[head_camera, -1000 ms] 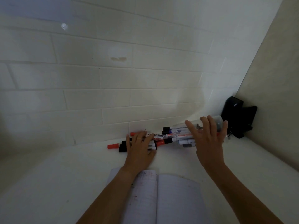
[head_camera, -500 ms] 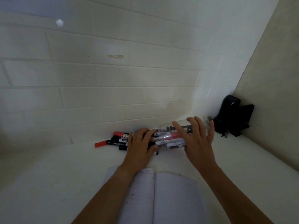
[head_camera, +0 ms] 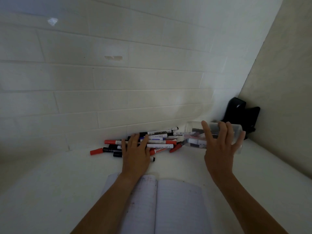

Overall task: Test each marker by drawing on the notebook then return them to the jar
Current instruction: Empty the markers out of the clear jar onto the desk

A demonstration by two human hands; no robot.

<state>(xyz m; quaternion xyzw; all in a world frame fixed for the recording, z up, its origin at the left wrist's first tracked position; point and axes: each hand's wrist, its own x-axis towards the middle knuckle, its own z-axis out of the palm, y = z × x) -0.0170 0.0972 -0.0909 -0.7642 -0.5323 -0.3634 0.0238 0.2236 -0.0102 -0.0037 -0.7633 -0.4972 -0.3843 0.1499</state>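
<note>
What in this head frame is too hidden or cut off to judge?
- Clear jar: the right hand covers its middle, so what remains inside is unclear.
- Markers: several lie under the left hand; no count possible.
- Notebook: bottom edge cuts it off; the left forearm hides part of the page.

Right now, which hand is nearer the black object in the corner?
Right. The right hand grips the clear jar just in front of the black object; the left hand rests on the marker pile, farther away.
</note>
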